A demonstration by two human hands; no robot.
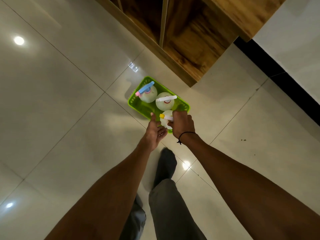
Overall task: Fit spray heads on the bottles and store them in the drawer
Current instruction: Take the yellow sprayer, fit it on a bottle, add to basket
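Nearest bottle (165, 120) in the green basket (138, 108) is gripped at its spray head (167, 116) by the right hand (181, 124); left hand (155, 130) is held loose beside it. Should probably be steadied underneath before it's lifted.

Lime-green basket (134, 101); blue-pink spray head (145, 88); white spray head (166, 98); yellow-tipped spray head (165, 116).

— In the green perforated plastic basket (134, 103) on the glossy tiled floor (52, 101)?
— Three round translucent spray bottles (165, 103), standing in a row.
— And beyond the basket?
— Open wooden cabinet (187, 40), apart from it.
— Hands?
— Left hand (154, 131) and right hand (182, 124) flanking the nearest bottle (164, 121).
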